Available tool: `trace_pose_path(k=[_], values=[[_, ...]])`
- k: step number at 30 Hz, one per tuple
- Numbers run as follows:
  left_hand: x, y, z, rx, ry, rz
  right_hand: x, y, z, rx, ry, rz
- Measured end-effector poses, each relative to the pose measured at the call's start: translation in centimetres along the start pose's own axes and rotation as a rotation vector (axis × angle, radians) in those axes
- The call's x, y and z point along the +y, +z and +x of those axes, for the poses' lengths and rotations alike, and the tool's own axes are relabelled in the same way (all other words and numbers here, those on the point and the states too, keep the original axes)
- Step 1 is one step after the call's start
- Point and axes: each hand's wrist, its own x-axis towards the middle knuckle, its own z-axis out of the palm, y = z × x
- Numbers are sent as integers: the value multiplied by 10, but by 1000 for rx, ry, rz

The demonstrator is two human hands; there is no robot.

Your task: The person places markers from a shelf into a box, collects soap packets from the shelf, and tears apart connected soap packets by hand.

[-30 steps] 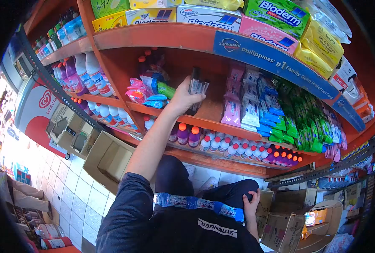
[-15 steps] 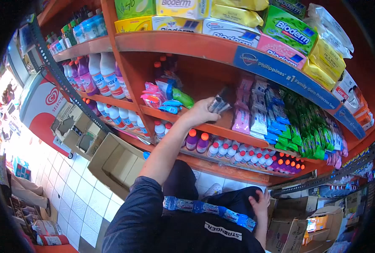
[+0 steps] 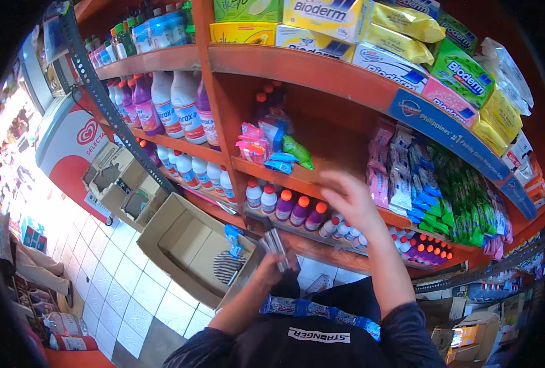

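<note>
Low over my lap, my left hand [image 3: 271, 265] is closed round a few slim dark-and-silver packets [image 3: 275, 245]. My right hand [image 3: 352, 199] is raised at the front edge of the orange shelf [image 3: 340, 178], fingers apart and holding nothing, slightly blurred. Left of it on the shelf lie pink packs [image 3: 253, 145], a green pack [image 3: 298, 151] and a blue pack [image 3: 281, 162]. To its right are rows of pink, white, blue and green sachets [image 3: 401, 167]. A strip of blue packets [image 3: 321, 311] lies across my lap.
A cardboard box [image 3: 162, 245] stands at the left, with a striped round item [image 3: 225, 267] and a blue item [image 3: 233, 236] at its right side. Bottles [image 3: 300, 210] line the lower shelf. Soap boxes [image 3: 318, 46] fill the shelf above. More cartons [image 3: 478, 328] stand right.
My left hand has come down from the shelf to my lap with the dark packets. My right hand has risen from my knee to the shelf edge. The view has shifted.
</note>
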Motion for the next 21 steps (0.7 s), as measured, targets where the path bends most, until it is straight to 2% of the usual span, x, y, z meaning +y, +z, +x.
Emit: trace_pose_path(k=[3, 5, 8, 11, 14, 15, 18, 19, 21], values=[[-27, -39, -20, 35, -80, -163, 29, 33, 59, 36, -71, -186], [-17, -35, -17, 6, -100, -121, 53, 51, 83, 47, -83, -392], [-12, -36, -14, -8, -135, -123, 68, 62, 106, -148, 214, -428], [-13, -41, -11, -77, -177, -123, 82, 60, 117, -179, 315, -292], [-12, -33, -10, -69, -211, -136, 62, 45, 116, 80, 355, -113], [-14, -35, -9, -71, -222, -140, 97, 46, 124, 154, 283, 31], [-21, -42, -4, -94, -234, -137, 74, 34, 138, 216, 324, -307], [-22, -43, -2, -112, -221, -128, 80, 34, 140, 219, 276, -276], [-22, -43, 0, -123, -212, -119, 78, 37, 141, 137, 313, -15]])
